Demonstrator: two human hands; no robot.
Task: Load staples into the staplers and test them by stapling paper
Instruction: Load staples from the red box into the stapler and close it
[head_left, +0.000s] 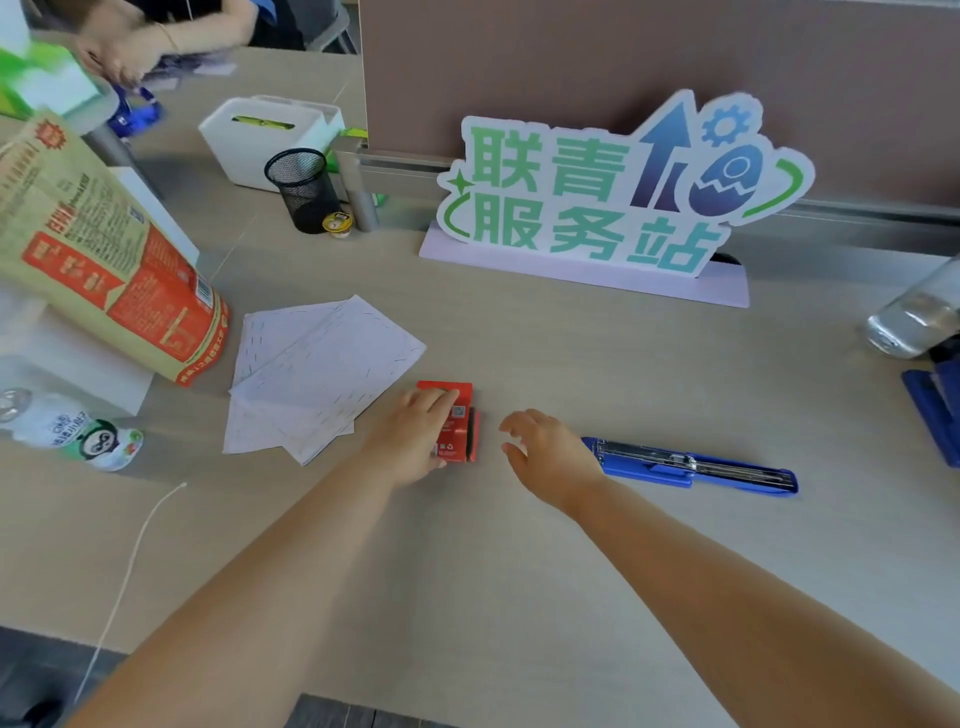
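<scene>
Sign (613, 192) at desk rear, read "联青服务站". L hand (415, 441) clamped on red staple box (457, 423), QR label on top. R hand (550, 457) spread, empty, beside opened blue stapler (691, 467).

Bare desk (467, 571) between paper (317, 364) and stapler (691, 467)

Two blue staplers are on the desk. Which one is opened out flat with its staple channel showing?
The blue stapler lying just right of the right hand, metal channel exposed. The other blue stapler sits at the desk's right edge, partly cut off.
</scene>
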